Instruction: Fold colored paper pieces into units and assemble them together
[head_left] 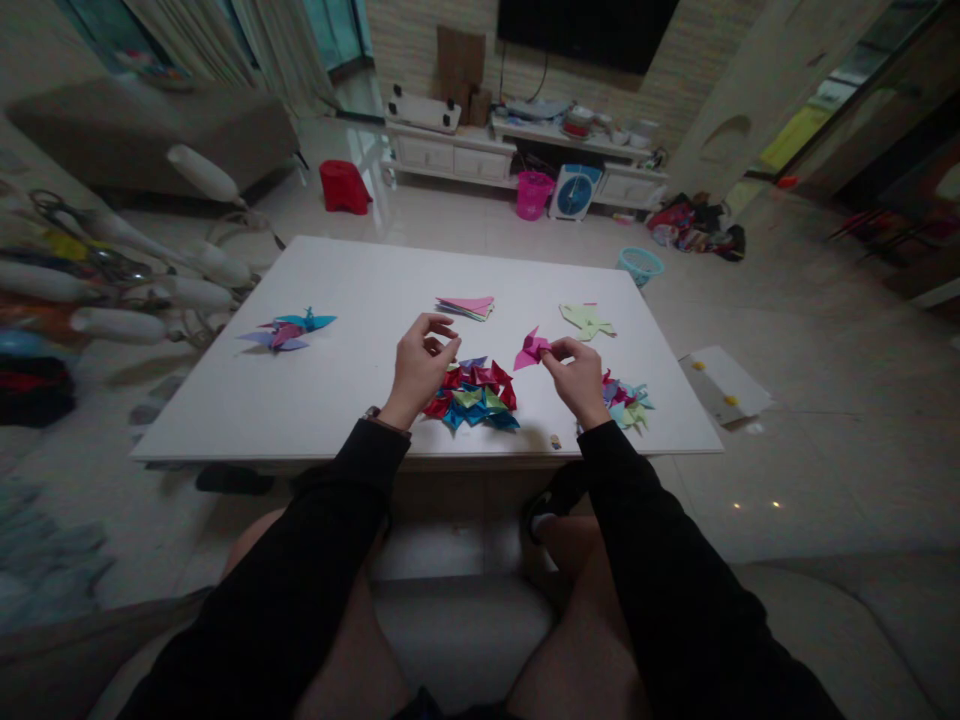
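Between the thumb and fingers of my right hand (576, 375) is a pink origami crane (531, 350), held above the white table (360, 290). My left hand (424, 365) hovers to its left, thumb and fingers curved apart with nothing visible between them. Below and between the hands lies a pile of red, blue, green and purple folded cranes (472, 395). A second cluster of folded cranes (628, 402) sits by my right wrist, partly hidden by it. Beyond my left hand rests a stack of pink and pale folded papers (466, 307). Pale green folded pieces (587, 320) lie behind my right hand.
At the table's left side are purple and blue cranes (289, 330). A tiny object (556, 441) lies near the front edge. On the floor beyond stand a red stool (345, 188), a pink bin (534, 195) and a blue basket (640, 264).
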